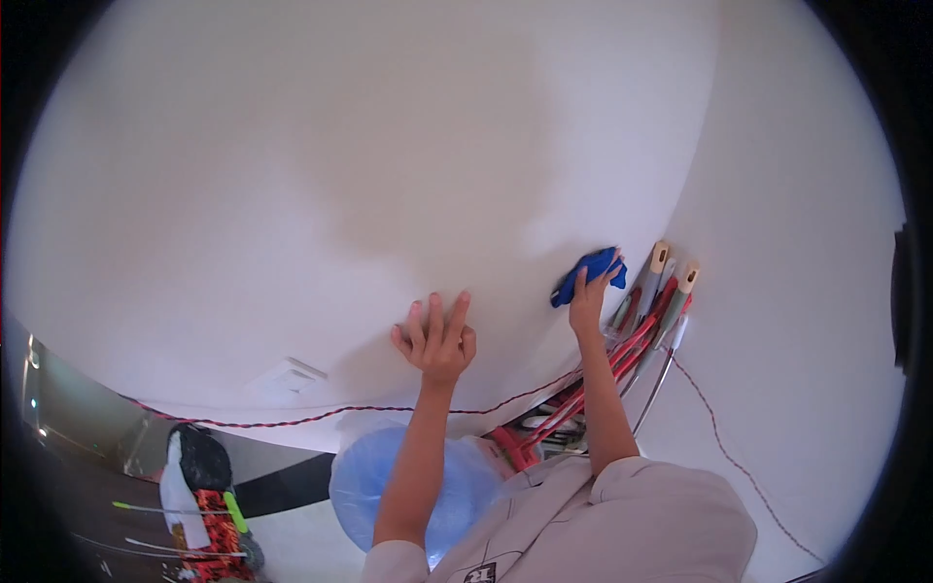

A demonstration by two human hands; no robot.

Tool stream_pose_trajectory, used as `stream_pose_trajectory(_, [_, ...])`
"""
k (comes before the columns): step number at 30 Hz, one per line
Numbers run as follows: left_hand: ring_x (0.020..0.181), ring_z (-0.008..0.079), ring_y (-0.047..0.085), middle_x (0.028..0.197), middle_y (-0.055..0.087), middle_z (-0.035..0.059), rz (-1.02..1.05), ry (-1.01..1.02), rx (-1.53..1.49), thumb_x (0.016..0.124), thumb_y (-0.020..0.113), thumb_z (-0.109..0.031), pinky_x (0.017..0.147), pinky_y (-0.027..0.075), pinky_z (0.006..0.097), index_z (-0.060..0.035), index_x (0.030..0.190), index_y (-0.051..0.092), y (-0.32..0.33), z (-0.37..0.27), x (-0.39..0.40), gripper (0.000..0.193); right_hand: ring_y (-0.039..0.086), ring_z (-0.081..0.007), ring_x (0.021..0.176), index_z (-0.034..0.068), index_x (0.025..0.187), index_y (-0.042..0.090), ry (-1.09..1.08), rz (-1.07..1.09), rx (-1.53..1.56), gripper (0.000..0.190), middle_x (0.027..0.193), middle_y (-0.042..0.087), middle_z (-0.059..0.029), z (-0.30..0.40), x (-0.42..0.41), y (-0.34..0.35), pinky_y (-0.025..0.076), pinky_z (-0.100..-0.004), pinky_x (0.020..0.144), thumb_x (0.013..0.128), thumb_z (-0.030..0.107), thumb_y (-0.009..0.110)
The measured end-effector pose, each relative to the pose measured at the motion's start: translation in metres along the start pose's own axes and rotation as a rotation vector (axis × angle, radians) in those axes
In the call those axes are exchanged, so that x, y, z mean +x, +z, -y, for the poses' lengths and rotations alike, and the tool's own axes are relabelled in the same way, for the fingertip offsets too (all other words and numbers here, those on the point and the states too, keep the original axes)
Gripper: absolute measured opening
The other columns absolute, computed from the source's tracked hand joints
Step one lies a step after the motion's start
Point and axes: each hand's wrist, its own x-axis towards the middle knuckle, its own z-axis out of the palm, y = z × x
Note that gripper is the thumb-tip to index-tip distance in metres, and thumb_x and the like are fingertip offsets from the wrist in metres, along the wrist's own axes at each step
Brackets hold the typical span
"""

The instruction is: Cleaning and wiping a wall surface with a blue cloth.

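My left hand [437, 342] lies with its fingers spread against the white wall [437, 182], holding nothing. To its right, my right hand [592, 291] presses a bunched blue cloth [596, 271] on the same wall, near the corner. The cloth partly hides behind my fingers. Just right of that hand, a bundle of long handles [649, 313], red, green and grey with some beige ends, leans into the corner. A white wall switch [294, 377] sits lower left of my left hand.
A twisted red and black cord [291, 423] runs along the wall below my hands and continues on the right wall. Below my left forearm stands a round container covered in bluish plastic [372, 481]. Bags and thin rods with green parts [235, 511] lie at lower left.
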Motion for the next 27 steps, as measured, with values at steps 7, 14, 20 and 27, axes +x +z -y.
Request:
stream_pose_trajectory(7, [0.128,0.0285,0.044,0.132,0.057,0.0066,0.030,0.001,0.021,0.078,0.048,-0.021,0.114,0.011,0.0497,-0.0304,0.114,0.070,-0.001,-0.006,0.000,0.044,0.000,-0.0433,0.143,0.003,0.150,0.004,-0.073,-0.018,0.069,0.070,0.152,-0.007,-0.0324,0.053,0.054,-0.023,0.010,-0.0436,0.114,0.100,0.036,0.041])
stream_pose_trajectory(14, [0.128,0.0276,0.044,0.132,0.057,0.0060,0.024,0.012,0.043,0.077,0.049,-0.022,0.113,0.013,0.0489,-0.0321,0.116,0.069,-0.002,0.000,-0.001,0.044,0.001,-0.0471,0.141,0.001,0.150,0.012,-0.371,-0.038,0.001,0.078,0.151,-0.003,-0.0334,0.169,0.081,-0.009,0.004,-0.0530,0.113,0.094,0.040,0.051])
stream_pose_trajectory(20, [0.121,0.0224,0.050,0.121,0.064,0.0015,0.050,-0.014,0.009,0.084,0.048,-0.028,0.109,0.017,0.0503,-0.0288,0.108,0.071,0.001,-0.003,-0.001,0.033,-0.001,-0.0612,0.134,0.001,0.148,0.020,-0.559,-0.022,-0.053,0.079,0.145,-0.005,-0.0425,0.225,0.022,0.023,0.009,-0.0703,0.103,0.090,0.039,0.057])
stream_pose_trajectory(27, [0.121,0.0301,0.049,0.110,0.068,0.0046,0.033,0.026,0.006,0.087,0.052,-0.037,0.108,0.017,0.0540,-0.0195,0.085,0.070,0.002,0.003,-0.010,0.025,0.004,-0.0617,0.134,0.002,0.146,0.028,-0.578,0.088,-0.062,0.079,0.145,-0.001,-0.0431,0.238,0.008,0.025,0.014,-0.0731,0.099,0.087,0.046,0.058])
